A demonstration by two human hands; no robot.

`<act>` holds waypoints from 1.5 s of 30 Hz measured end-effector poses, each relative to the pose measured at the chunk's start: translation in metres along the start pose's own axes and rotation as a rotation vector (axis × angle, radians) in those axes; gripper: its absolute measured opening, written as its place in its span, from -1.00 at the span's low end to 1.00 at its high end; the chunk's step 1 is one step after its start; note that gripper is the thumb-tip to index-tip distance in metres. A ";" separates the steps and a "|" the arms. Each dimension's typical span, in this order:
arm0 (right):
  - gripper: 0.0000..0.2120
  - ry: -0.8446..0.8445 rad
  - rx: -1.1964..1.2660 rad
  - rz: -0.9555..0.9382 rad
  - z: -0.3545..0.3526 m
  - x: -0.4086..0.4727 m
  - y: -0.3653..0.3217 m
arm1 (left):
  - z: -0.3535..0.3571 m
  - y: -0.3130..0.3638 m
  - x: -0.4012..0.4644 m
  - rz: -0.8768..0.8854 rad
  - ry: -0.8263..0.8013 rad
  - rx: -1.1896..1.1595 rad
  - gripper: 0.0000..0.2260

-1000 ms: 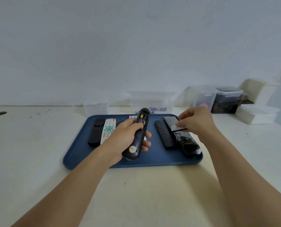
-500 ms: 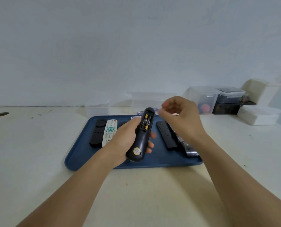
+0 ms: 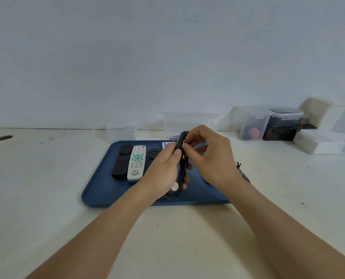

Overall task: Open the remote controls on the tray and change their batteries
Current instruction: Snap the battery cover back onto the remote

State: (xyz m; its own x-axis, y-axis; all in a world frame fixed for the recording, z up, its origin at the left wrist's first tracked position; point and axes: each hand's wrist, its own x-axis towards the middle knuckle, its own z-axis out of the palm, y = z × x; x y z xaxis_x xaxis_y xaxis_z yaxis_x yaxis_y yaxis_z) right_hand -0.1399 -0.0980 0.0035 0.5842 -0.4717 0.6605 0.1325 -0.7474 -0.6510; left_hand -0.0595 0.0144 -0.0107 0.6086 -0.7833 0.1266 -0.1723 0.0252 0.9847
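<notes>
A round hole (image 3: 4, 137) marks the far left of a pale desk (image 3: 46, 208), where a person works over a blue tray (image 3: 99, 190). On the tray's left part lie a black remote (image 3: 121, 164) and, just beside it, a white remote (image 3: 136, 163) with teal buttons; the round top of another black remote (image 3: 154, 153) shows behind the left hand (image 3: 163, 174). That hand is wrapped round a dark remote (image 3: 179, 170) held above the tray, tilted on edge with its back compartment uncovered and a round sticker near its lower end. Yellow-tipped batteries (image 3: 183, 157) sit in the compartment. The right hand (image 3: 210, 156) has its fingers curled, thumb and fingertips pinching at the batteries in the compartment's upper part. A small card (image 3: 166, 144) lies at the tray's far edge. Under the right wrist, the end of one more dark remote (image 3: 245, 177) juts out at the tray's right side. Against the wall stand clear plastic containers (image 3: 121, 133), and at the far right a clear tub (image 3: 252, 125), a dark-filled lidded box (image 3: 284, 116) and white foam boxes (image 3: 320, 142).
</notes>
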 end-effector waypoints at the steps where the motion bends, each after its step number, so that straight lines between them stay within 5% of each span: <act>1: -0.91 0.001 0.008 0.009 0.001 0.000 0.000 | 0.000 -0.002 0.000 0.018 0.000 0.040 -0.78; 13: -0.87 0.028 0.157 0.098 0.006 0.000 0.003 | 0.001 -0.002 0.001 0.059 0.029 0.149 -0.87; 16: -0.84 0.134 0.487 0.361 0.003 0.003 0.000 | 0.002 0.000 0.001 0.012 0.028 0.080 -0.87; 20: -0.85 0.217 1.217 0.850 -0.010 0.017 0.011 | 0.000 0.004 0.003 -0.119 0.011 -0.208 -0.86; 25: -0.88 0.170 1.459 1.112 -0.018 0.025 0.017 | -0.003 0.006 0.003 -0.158 -0.011 -0.347 -0.83; 28: -0.88 0.067 1.272 1.093 -0.018 0.025 0.015 | -0.005 0.008 0.002 -0.177 -0.026 -0.339 -0.78; 33: -0.65 -0.167 0.289 0.542 -0.024 0.018 0.006 | -0.019 0.014 0.002 -0.263 -0.208 -0.288 -0.59; 36: -0.70 -0.261 0.372 0.500 -0.023 0.014 0.004 | -0.033 0.019 0.003 -0.291 -0.284 -0.338 -0.43; 39: -0.62 -0.224 0.397 0.595 -0.021 0.016 0.011 | -0.049 0.023 0.003 -0.318 -0.140 -0.567 -0.34; 42: -0.69 -0.233 0.330 0.667 -0.018 0.015 0.008 | -0.054 0.019 0.009 -0.221 0.040 -0.762 -0.50; 45: -0.65 -0.414 0.324 0.680 -0.007 0.004 -0.002 | -0.042 0.009 0.016 -0.086 0.104 -0.550 -0.78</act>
State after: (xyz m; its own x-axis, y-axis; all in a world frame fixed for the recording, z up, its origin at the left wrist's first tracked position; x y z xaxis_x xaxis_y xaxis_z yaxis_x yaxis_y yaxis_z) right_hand -0.1434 -0.1013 0.0099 0.8564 -0.5127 -0.0609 -0.1670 -0.1635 -0.9723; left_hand -0.0192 0.0280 0.0052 0.6807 -0.7321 0.0267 0.2932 0.3056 0.9059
